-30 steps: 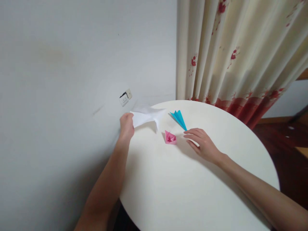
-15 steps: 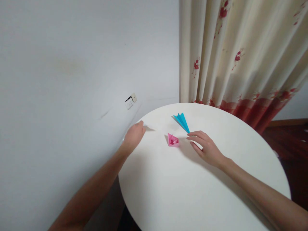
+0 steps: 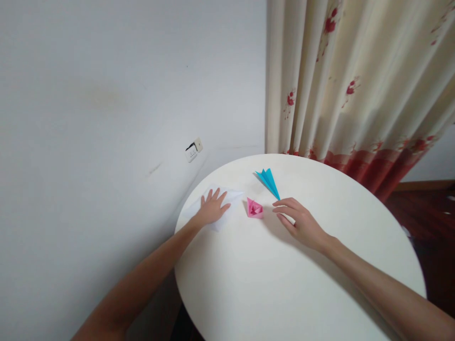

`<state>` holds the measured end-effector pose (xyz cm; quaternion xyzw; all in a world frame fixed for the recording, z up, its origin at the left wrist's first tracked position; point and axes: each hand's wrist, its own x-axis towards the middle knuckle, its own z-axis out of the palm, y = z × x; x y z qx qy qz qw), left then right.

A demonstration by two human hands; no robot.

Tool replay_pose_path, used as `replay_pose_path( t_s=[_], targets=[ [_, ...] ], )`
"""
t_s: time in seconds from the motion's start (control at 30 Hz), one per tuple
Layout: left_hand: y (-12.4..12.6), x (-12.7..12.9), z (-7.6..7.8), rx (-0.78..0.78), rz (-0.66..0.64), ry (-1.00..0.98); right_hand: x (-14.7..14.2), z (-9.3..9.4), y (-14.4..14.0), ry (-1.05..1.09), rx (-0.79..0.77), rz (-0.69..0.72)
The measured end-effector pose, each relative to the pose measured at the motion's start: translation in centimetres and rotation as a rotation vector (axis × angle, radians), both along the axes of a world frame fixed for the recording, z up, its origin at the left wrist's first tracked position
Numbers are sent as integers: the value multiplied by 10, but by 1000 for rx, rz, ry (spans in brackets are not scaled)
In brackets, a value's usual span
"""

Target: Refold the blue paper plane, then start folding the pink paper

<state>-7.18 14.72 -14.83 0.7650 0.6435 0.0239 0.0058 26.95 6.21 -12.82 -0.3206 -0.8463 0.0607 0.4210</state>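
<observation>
- Round white table (image 3: 284,293); smooth, matte top, pushed close to a pale grey wall (image 3: 106,94); a cream curtain with red flower print (image 3: 355,80) hangs behind its far edge; a small white wall socket (image 3: 193,149) sits low on the wall, just beyond the table's left rim.
- Flat white sheet of paper (image 3: 227,196); lies at the table's left edge, one part seeming to overhang the rim; thin, light, limp by the look of it; likely to slide on the smooth top and to crease if pinched hard; best taken at a free corner or edge, or pressed flat under the palm.
- Left hand (image 3: 212,210); fingers spread, palm down, resting on the white sheet; flat and loose, gripping nothing.
- Right hand (image 3: 300,222); lies on the table with fingers extended towards the left, relaxed; closed on nothing; fingertips near both folded pieces, apparently touching neither.
- Folded blue paper fan-like shape (image 3: 268,181); lies beyond the right hand's fingertips, narrow point towards the hand; light; folds give some stiffness; the point is where I would pinch it.
- Small folded pink paper piece (image 3: 255,208); sits between the two hands, apart from the sheet; hollow, easily crushed; hold lightly by its outer walls.
</observation>
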Motion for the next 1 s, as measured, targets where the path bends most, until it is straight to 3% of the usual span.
replay_pose_path(
  t_s=[0.17, 0.43, 0.7, 0.8, 0.87, 1.0],
  targets=[
    [30, 0, -24, -58, 78, -46, -8, -3, -1, -32, -24, 35],
    [85, 19, -16, -9, 222, -110, -18, -18, -3, -90, -80, -26],
    [89, 26, -15, 33, 217, -178, -26, -37, 5, -41, -277, -210],
    [79, 37, -2, 185, 124, -278, -35, -35, 8, -91, -311, -173],
    [67, 49, 11, 300, -46, -375, -41, -31, 12, -140, -301, -152],
    [32, 76, 36, 285, -347, -601, -49, -25, 23, -204, -312, -140]
  ],
)
